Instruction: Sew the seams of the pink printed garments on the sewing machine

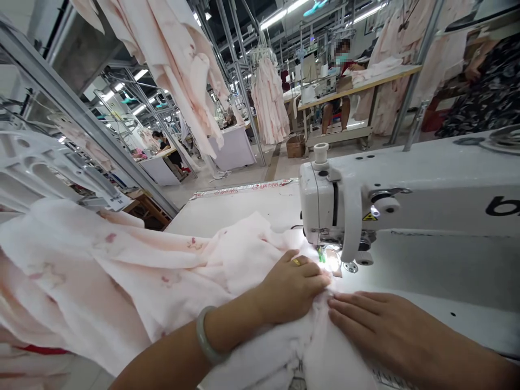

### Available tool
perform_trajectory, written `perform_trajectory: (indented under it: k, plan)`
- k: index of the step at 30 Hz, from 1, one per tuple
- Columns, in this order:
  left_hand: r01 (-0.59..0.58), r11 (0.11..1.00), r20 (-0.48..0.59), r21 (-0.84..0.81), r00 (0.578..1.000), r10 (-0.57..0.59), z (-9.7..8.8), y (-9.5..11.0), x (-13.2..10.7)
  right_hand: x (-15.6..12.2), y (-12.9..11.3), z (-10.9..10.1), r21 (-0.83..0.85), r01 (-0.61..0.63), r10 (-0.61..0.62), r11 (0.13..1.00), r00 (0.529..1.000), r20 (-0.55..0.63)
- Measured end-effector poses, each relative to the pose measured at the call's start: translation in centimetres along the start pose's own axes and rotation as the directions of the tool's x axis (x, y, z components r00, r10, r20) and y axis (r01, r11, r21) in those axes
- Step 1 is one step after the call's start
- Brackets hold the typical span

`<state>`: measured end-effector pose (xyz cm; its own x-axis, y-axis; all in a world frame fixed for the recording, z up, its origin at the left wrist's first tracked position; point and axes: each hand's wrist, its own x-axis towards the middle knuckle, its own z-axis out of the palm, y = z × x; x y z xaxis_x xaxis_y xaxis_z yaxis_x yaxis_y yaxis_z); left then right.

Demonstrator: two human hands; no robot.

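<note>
Right hand [377, 325], head view: mine, flat, fingers together, pressing pink fabric [142, 271]. Left hand [294, 290] curled on same fabric just before sewing machine [406, 189] needle; pinch or not, I can't tell. Fabric heaps leftward over bench [244, 208].

Pink fabric [134, 271] partly beyond left edge

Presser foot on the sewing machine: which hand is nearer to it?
Left. The left hand presses the pink fabric with its fingertips just short of the presser foot. The right hand lies flat on the fabric farther back, toward the camera.
</note>
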<state>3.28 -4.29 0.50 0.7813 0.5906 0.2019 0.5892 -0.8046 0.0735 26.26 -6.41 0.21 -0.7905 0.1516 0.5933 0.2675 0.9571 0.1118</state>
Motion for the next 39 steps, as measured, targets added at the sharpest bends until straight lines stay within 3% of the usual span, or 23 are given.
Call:
perform_trajectory:
  k: [3,5,10,14,17,20,25,31,39]
  plan:
    - [0.001,1.0,0.055,-0.022,0.998,0.0,-0.9,-0.9,1.0,-0.3,0.5,0.4,-0.02,-0.039,0.039,0.999,0.999,-0.018]
    - [0.031,0.999,0.082,-0.03,0.996,-0.029,-2.0,-0.3,1.0,-0.6,0.6,0.6,-0.009,-0.051,0.051,0.999,0.999,-0.008]
    - [0.197,0.973,0.026,-0.115,0.98,-0.196,-3.9,4.5,-1.3,-1.1,0.5,1.1,0.019,-0.028,0.028,0.999,1.0,-0.003]
    - [0.34,0.924,-0.018,-0.175,0.937,-0.348,-2.5,6.4,-2.8,-0.9,0.3,0.8,0.068,-0.048,0.047,0.997,0.999,0.013]
    - [0.403,0.905,-0.059,-0.139,0.909,-0.414,-1.3,5.4,-2.4,-0.4,0.3,-0.1,0.162,-0.089,0.082,0.983,0.996,0.047]
    - [0.455,0.881,-0.03,-0.129,0.886,-0.462,-1.5,3.6,-0.9,-0.3,0.8,-0.7,0.234,-0.165,0.147,0.958,0.985,0.094]
    - [0.51,0.832,-0.069,-0.218,0.843,-0.534,-2.4,2.3,1.3,-1.2,2.7,0.1,0.137,-0.316,0.308,0.939,0.948,0.079]
    - [0.538,0.811,-0.106,-0.231,0.815,-0.57,-0.8,2.2,2.0,-1.8,3.6,0.9,0.102,-0.423,0.413,0.9,0.904,0.108]
    - [0.471,0.875,-0.089,-0.112,0.872,-0.481,0.4,1.1,2.2,-1.6,3.3,1.0,0.133,-0.444,0.427,0.886,0.894,0.135]
